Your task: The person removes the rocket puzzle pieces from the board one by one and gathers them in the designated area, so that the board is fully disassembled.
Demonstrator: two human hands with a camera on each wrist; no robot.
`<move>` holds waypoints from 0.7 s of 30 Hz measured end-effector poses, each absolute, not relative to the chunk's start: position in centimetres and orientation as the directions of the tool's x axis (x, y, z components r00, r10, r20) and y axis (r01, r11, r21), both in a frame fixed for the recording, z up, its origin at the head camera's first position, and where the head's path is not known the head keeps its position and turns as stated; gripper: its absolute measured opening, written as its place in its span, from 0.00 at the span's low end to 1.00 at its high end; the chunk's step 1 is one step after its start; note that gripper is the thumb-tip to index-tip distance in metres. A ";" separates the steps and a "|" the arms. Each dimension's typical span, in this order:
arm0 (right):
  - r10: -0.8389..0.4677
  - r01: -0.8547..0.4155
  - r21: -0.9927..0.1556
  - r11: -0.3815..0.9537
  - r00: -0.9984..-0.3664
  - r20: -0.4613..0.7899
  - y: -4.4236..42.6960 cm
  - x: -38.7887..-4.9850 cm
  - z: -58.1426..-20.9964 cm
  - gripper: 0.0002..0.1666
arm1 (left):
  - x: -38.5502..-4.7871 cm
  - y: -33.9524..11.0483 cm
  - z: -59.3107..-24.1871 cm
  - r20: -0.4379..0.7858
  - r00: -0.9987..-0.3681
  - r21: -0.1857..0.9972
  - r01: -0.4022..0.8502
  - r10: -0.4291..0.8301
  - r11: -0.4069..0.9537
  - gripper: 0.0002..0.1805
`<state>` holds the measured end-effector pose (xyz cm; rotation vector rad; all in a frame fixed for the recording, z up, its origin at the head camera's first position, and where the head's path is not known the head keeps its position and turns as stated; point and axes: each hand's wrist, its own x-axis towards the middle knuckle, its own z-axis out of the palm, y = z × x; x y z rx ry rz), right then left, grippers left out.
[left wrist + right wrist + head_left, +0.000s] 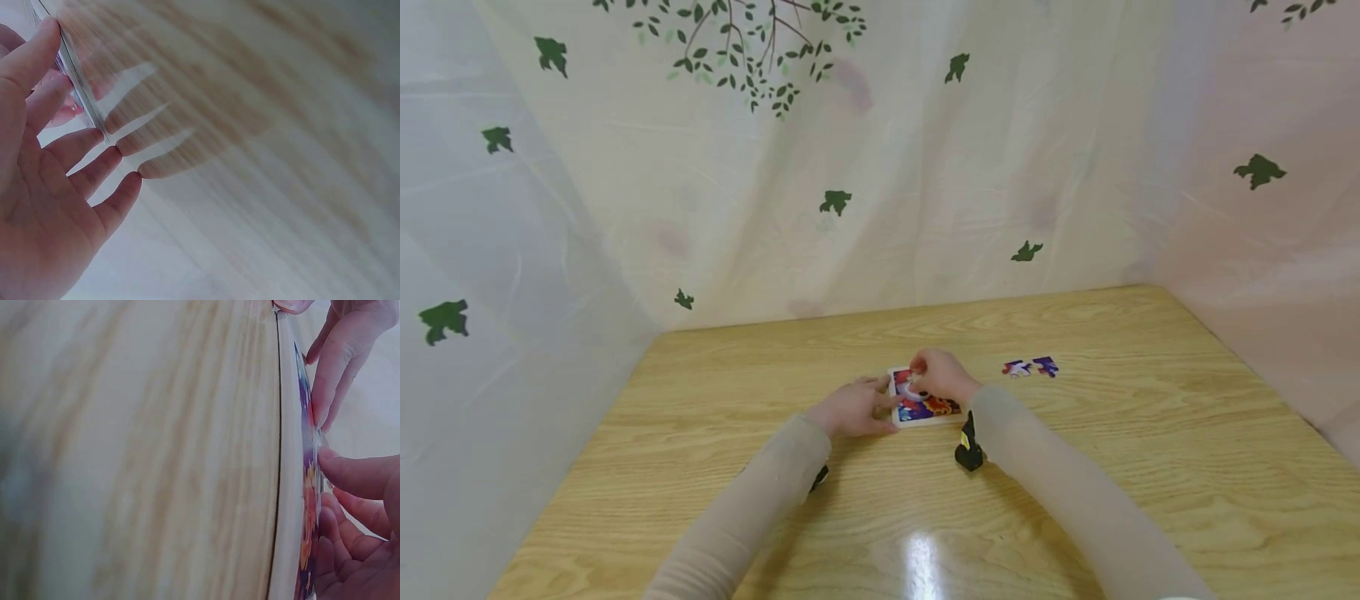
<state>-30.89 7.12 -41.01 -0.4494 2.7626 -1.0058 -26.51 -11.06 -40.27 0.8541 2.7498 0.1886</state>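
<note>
A picture puzzle board with a white border [928, 421] lies flat on the table. My left hand [853, 407] has its fingers spread at the board's left side, one finger reaching over the picture. In the left wrist view, this hand [56, 181] touches the table and the board's edge [87, 100]. Over the board's upper part, my right hand [945, 377] has thumb and fingers brought together. The right wrist view has its thumb and fingers [353, 475] pinching what looks like a thin puzzle piece at the picture surface, mostly hidden, close to a left finger.
Two loose puzzle pieces, one red, white and purple [1017, 368] and one mostly purple [1046, 367], lie right of the board on the wooden table [700, 417]. Pale cloth with green leaf shapes [925, 167] hangs behind and along both sides.
</note>
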 end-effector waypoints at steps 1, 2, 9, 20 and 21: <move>-0.336 -0.217 -0.660 0.719 -0.940 -0.056 7.1 -30.9 -41.0 0.19 | -26.4 -11.1 -40.2 -0.200 -0.793 0.190 0.545 0.576 0.816 0.29; -0.337 -0.213 -0.670 0.711 -0.940 -0.059 7.1 -31.0 -41.1 0.19 | -26.4 -11.1 -40.2 -0.201 -0.791 0.190 0.547 0.578 0.815 0.29; -0.340 -0.202 -0.712 0.672 -0.939 -0.055 7.1 -31.2 -41.4 0.20 | -26.8 -11.2 -40.5 -0.195 -0.791 0.206 0.545 0.580 0.813 0.29; -0.354 -0.245 -0.686 0.685 -0.935 -0.019 6.7 -31.2 -41.4 0.21 | -26.8 -11.1 -40.1 -0.208 -0.796 0.204 0.533 0.569 0.821 0.29; -0.351 -0.244 -0.683 0.688 -0.936 -0.019 6.7 -31.2 -41.5 0.21 | -26.7 -11.1 -40.1 -0.207 -0.797 0.207 0.531 0.568 0.821 0.29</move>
